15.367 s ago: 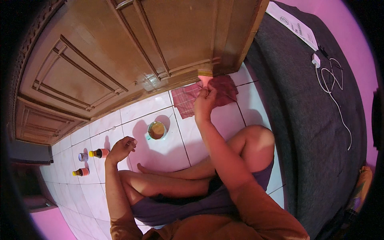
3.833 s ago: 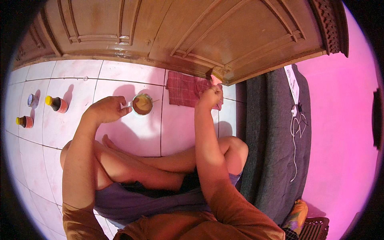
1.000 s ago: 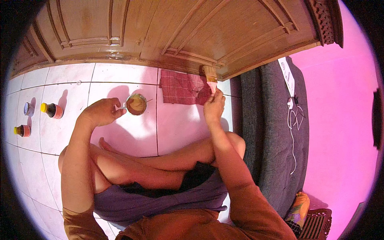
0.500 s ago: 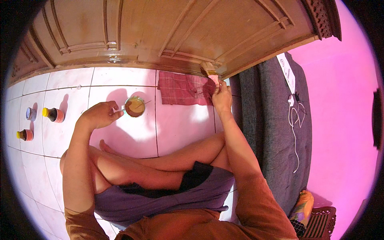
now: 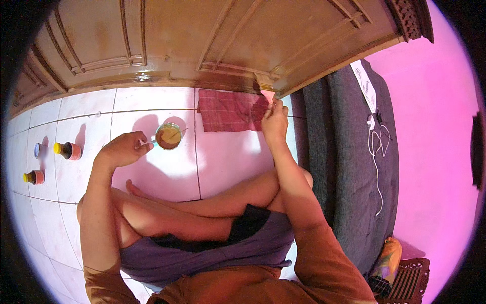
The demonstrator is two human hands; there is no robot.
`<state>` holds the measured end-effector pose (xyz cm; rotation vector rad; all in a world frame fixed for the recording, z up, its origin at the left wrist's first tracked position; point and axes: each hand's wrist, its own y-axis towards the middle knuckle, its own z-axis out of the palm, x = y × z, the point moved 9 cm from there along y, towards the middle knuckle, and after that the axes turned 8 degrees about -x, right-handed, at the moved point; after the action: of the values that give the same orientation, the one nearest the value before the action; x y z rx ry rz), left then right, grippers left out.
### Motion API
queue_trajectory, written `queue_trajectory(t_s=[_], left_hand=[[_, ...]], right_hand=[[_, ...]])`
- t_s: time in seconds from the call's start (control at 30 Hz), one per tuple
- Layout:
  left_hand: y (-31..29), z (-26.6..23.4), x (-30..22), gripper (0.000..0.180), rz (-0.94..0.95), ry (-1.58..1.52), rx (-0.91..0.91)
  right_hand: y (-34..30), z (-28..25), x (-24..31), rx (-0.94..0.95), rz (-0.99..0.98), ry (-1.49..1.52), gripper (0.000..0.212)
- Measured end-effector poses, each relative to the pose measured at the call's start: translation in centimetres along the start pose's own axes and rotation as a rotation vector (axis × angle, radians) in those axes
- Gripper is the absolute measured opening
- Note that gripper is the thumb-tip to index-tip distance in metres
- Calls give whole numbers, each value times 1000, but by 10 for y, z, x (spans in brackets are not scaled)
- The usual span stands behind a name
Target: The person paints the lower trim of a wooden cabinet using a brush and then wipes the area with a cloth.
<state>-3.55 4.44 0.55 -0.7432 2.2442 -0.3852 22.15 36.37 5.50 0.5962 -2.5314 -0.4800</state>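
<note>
My left hand (image 5: pixel 127 148) has its thumb and fingers closed on the handle of a clear glass mug (image 5: pixel 161 147). The mug stands on the tiles with brown liquid in it and a thin stick leaning at its rim. Farther right, my right hand (image 5: pixel 275 120) reaches forward and grips what looks like a flat paintbrush (image 5: pixel 267 93), pinkish at the hand end. Its far end touches the lower edge of a brown wooden cabinet (image 5: pixel 187 45). Beside that hand a dark red checked cloth (image 5: pixel 223 111) lies flat against the cabinet's base. The fingertips are partly hidden.
Two small dark bottles with yellow caps (image 5: pixel 67 150) (image 5: pixel 33 177) and a little blue-topped container (image 5: pixel 39 150) stand at the left. To the right are a dark grey cushioned seat (image 5: pixel 354 152), a white cable (image 5: pixel 375 167) and a pink wall (image 5: pixel 430 152). My crossed legs are close below.
My right hand has shifted slightly left along the cabinet's lower edge with the paintbrush. My left hand keeps its hold on the mug. The whole view has tilted a little.
</note>
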Motion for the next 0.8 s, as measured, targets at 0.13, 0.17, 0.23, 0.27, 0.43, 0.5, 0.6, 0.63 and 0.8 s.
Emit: queue_trajectory(t_s=[0.13,0.17,0.23,0.27,0.43,0.5,0.6,0.63,0.8], left_hand=[[-1,-2,-1,46,-12,-8,-5],[-2,0,0,45,-35,-21,14],[1,0,3,44,12,-5,-28],[2,-2,0,42,63,10,-70],[-1,-1,-2,46,-3,2,1],[-1,0,0,46,10,14,1],[2,2,5,46,-8,18,-1],[2,3,4,47,9,2,-8],[1,3,3,47,-17,-10,9]], right_hand=[[-5,8,-3,37,-31,4,30],[-5,3,1,11,-49,32,30],[-4,-1,3,-16,-65,58,30],[-2,1,2,-7,-61,25,30],[-5,-7,4,-40,-84,37,29],[-1,0,3,-17,-78,23,29],[0,0,0,-6,-82,-7,28],[0,-1,1,-13,-95,-16,28],[2,2,-2,-7,-86,-1,29]])
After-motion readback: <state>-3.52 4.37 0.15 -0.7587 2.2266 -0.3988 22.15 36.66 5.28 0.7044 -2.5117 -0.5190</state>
